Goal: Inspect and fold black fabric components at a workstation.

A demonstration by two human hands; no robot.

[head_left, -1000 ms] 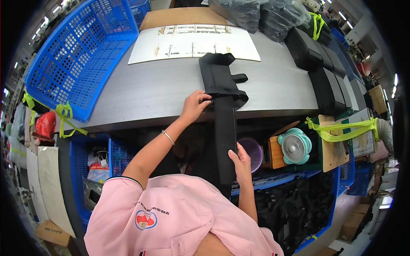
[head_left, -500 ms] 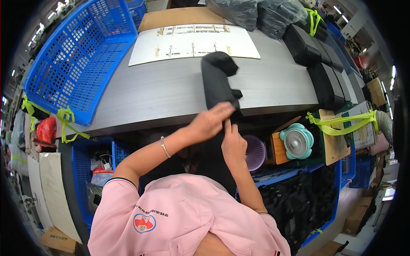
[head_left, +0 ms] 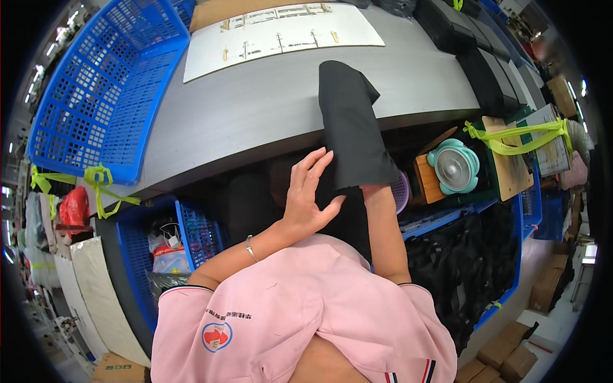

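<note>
A black fabric piece (head_left: pixel 354 127), shaped like a flat sleeve or pouch, extends from the tabletop over its front edge toward me. My right hand (head_left: pixel 375 191) goes in under or inside its near end, so the fingers are hidden and only the wrist and a bit of the hand show. Beside the fabric's left edge is my left hand (head_left: pixel 308 195), its fingers apart and nothing in them. The fingertips come close to the fabric; whether they touch it I cannot tell.
On the grey table (head_left: pixel 255 102) lie a white marked board (head_left: pixel 284 35), a large blue basket (head_left: pixel 105 96) at left and stacked black cases (head_left: pixel 485 70) at right. Below stand a teal fan (head_left: pixel 453 166), a purple basket (head_left: pixel 401 193) and a bin of black pieces (head_left: pixel 466 255).
The black piece was folded and curled, with both hands at its near end. It now lies flatter and nearer me. My left hand has come off it; my right hand has gone under or into it.
</note>
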